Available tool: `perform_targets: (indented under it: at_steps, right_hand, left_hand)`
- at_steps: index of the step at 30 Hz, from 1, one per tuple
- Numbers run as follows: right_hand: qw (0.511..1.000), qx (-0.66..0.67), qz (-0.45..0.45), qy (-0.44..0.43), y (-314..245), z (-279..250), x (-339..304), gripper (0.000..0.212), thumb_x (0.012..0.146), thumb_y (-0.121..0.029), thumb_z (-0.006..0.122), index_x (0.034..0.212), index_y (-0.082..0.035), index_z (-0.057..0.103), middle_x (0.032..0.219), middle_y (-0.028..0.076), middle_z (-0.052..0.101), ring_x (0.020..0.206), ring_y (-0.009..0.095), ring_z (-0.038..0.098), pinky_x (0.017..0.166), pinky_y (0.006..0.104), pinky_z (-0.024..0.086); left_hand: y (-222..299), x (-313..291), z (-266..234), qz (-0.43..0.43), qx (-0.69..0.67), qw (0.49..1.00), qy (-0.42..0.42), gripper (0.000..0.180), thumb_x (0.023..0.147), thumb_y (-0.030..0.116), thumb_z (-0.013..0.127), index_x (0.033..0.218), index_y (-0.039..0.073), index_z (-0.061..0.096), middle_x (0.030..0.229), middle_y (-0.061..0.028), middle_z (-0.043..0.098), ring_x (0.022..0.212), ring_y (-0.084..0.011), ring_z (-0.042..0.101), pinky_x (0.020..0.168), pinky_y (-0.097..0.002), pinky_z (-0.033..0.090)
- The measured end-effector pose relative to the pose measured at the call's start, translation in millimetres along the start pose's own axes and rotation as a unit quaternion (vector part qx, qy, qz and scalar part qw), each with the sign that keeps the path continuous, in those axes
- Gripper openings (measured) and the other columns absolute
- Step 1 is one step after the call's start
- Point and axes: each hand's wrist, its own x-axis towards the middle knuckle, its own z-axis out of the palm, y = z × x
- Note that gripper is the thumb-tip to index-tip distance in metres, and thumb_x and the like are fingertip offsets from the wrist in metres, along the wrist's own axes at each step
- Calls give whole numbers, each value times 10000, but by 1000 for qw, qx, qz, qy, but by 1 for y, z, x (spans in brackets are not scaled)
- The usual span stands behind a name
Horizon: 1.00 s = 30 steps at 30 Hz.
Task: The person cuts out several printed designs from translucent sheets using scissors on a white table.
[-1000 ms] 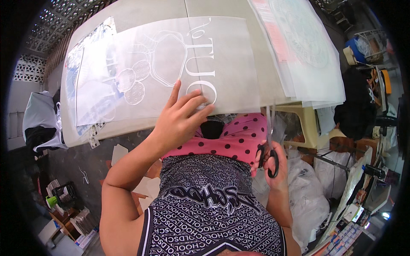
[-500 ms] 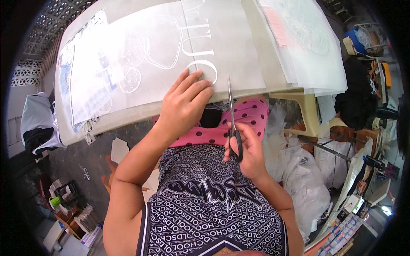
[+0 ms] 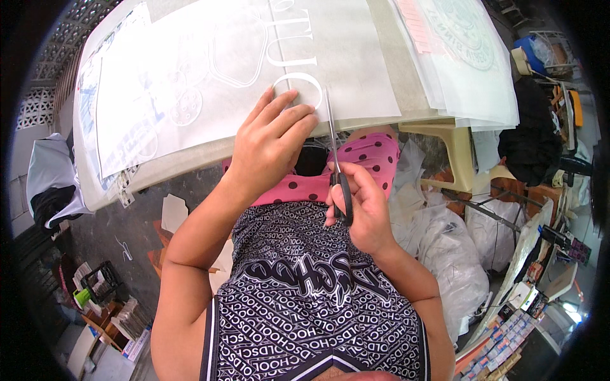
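Observation:
A large translucent sheet (image 3: 356,70) with white outlined shapes and big white letters lies on the table. My left hand (image 3: 270,140) rests on its near edge, palm down with the fingers stretched over the lowest letter (image 3: 305,79). In my right hand (image 3: 362,206) is a pair of scissors (image 3: 332,136), its black handles gripped between thumb and fingers. The long blades point away from me and reach over the sheet's near edge, just right of my left fingertips. They look nearly closed; whether paper lies between them I cannot tell.
The pale table (image 3: 413,95) has its near edge over my lap. A stack of printed translucent sheets (image 3: 470,63) overhangs it on the right. Beside my right leg stand a cream plastic stool (image 3: 454,149) and clear plastic bags (image 3: 448,254). White-and-black cloth (image 3: 54,178) hangs at the left.
The scissors and my right hand have shifted left, bringing the blades closer to my left fingers and the lowest letter. My left hand stays on the sheet, moved slightly.

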Motion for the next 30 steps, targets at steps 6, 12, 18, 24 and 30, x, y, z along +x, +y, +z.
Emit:
perform_targets:
  at_steps: [6, 12, 18, 24, 30]
  right_hand:
    - [1000, -20, -19, 4, 0, 1, 1, 361, 1013, -98, 598, 1321, 51, 483, 789, 10, 572, 628, 63, 558, 539, 219, 489]
    - [999, -21, 33, 22, -5, 0, -5, 365, 1011, -124, 613, 1322, 34, 504, 783, 8, 579, 588, 43, 537, 480, 208, 444]
    - [998, -32, 20, 41, -10, 7, 0, 360, 1016, -179, 621, 1296, 29, 528, 738, 1, 572, 555, 39, 521, 450, 212, 421]
    - [999, -24, 3, 47, -21, 12, 17, 338, 1020, -209, 621, 1248, 28, 544, 742, 3, 587, 544, 41, 512, 445, 214, 409]
    - [998, -33, -4, 58, -17, 14, 16, 296, 1024, -181, 612, 1227, 29, 558, 763, -5, 597, 568, 35, 506, 476, 217, 401]
  left_hand:
    - [1, 0, 1, -3, -2, 1000, 0, 150, 810, 34, 724, 954, 75, 716, 1024, -57, 738, 1123, -294, 686, 1043, -521, 498]
    - [1, 1, 4, 2, 23, 1000, 10, 170, 803, 40, 725, 969, 78, 726, 1021, -52, 739, 1094, -281, 693, 1036, -511, 502]
    - [3, 4, 1, 25, 10, 1000, 13, 221, 767, 66, 729, 988, 72, 742, 1022, -63, 739, 1054, -263, 705, 1021, -503, 509]
    - [13, 1, -6, 22, -13, 999, 22, 222, 752, 74, 729, 974, 64, 746, 1009, -73, 741, 1035, -259, 712, 1016, -505, 513]
    - [15, 2, -9, 18, -28, 999, 25, 233, 732, 70, 732, 964, 49, 747, 999, -87, 741, 1028, -267, 714, 1012, -505, 515]
